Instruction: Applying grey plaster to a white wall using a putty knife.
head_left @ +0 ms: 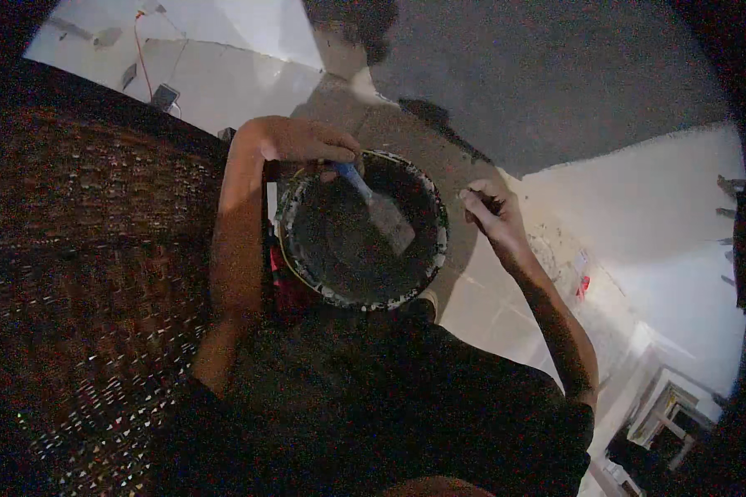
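Observation:
My left hand (327,147) is closed round the blue handle of a flat paintbrush (389,222), bent over the rim of a round bucket (441,240). Its wide grey head points down into the bucket, over dark grey paint (340,257). White and dark splashes cover the rim. To the right of the bucket, apart from it, my right hand (491,215) is raised with thumb and fingers pinched together. Whether something small sits in that pinch, I cannot make out.
Dark woven wicker furniture (99,207) fills the left side. A wall coated dark grey (555,83) rises at the upper right, pale along its lower part. A phone-like device (164,98) with an orange cord lies at the upper left. A small red object (583,286) is at the right.

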The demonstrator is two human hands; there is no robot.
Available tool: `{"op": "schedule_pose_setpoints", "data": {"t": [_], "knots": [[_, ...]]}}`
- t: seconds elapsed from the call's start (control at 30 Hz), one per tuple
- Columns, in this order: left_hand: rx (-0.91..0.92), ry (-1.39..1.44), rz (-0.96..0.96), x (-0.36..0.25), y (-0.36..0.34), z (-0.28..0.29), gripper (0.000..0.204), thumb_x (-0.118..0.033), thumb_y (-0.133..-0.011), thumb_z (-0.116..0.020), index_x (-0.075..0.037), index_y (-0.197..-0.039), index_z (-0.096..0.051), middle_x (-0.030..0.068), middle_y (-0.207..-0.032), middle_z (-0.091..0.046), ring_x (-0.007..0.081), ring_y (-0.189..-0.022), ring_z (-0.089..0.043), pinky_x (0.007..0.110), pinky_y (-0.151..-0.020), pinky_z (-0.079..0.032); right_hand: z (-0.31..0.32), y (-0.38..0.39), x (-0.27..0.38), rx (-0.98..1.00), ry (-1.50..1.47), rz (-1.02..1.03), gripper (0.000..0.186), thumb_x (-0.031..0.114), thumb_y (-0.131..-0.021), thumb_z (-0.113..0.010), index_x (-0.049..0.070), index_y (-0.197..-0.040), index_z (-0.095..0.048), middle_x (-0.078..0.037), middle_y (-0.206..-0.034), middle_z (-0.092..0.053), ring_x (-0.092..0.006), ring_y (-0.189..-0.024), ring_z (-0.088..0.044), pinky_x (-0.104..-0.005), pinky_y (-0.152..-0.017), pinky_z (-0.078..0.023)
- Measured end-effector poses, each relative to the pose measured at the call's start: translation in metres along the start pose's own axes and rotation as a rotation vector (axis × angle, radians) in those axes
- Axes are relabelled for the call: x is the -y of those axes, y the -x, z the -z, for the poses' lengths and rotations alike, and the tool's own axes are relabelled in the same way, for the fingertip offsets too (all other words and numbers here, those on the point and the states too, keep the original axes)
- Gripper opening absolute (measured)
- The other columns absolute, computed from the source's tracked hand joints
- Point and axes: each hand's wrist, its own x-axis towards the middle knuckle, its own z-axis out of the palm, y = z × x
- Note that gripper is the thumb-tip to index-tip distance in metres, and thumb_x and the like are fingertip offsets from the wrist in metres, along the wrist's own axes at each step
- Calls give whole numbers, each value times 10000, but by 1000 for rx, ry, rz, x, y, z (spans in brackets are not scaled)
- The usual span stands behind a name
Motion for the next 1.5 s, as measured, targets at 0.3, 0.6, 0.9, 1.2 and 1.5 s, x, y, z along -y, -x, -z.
{"op": "schedule_pose_setpoints", "data": {"t": [0.3,0.6,0.9,1.2,1.5], "knots": [[-591,-270,35,18,11,12,328,-293,-1012,-686,-37,-1216,-698,-11,-946,-689,72,-812,-625,244,-663,-510,14,13,7,-121,-1,-14,177,238,-1025,-662,90,-927,-654,62,-714,-561,-19,-606,-440,-223,-529,-301],[-579,-169,-412,3,17,14,463,-368,-1032,-649,-54,-1365,-582,-23,-944,-650,65,-776,-595,236,-651,-503,43,26,49,-206,0,-14,176,246,-1039,-637,88,-965,-659,53,-700,-560,-7,-561,-395,-219,-494,-261],[-716,-252,-681,-75,3,-52,404,-319,-1086,-556,-94,-1421,-539,-20,-819,-536,79,-698,-506,253,-608,-427,43,29,104,-166,348,219,113,117,-989,-664,5,-991,-672,28,-786,-637,-49,-661,-540,-231,-596,-439],[-899,-184,-1015,-152,-16,-110,361,-262,-1107,-508,-82,-1419,-525,1,-887,-585,104,-767,-579,290,-697,-519,22,-5,172,-109,606,781,153,139,-900,-764,50,-1010,-704,-82,-810,-687,-215,-631,-620,-340,-589,-501],[-826,-250,-1220,-198,-42,-103,463,-315,-1082,-535,-55,-1459,-462,10,-869,-573,112,-723,-545,269,-645,-493,6,-15,183,-155,791,896,165,103,-839,-769,45,-972,-691,-102,-815,-650,-303,-772,-644,-388,-713,-532]]}}
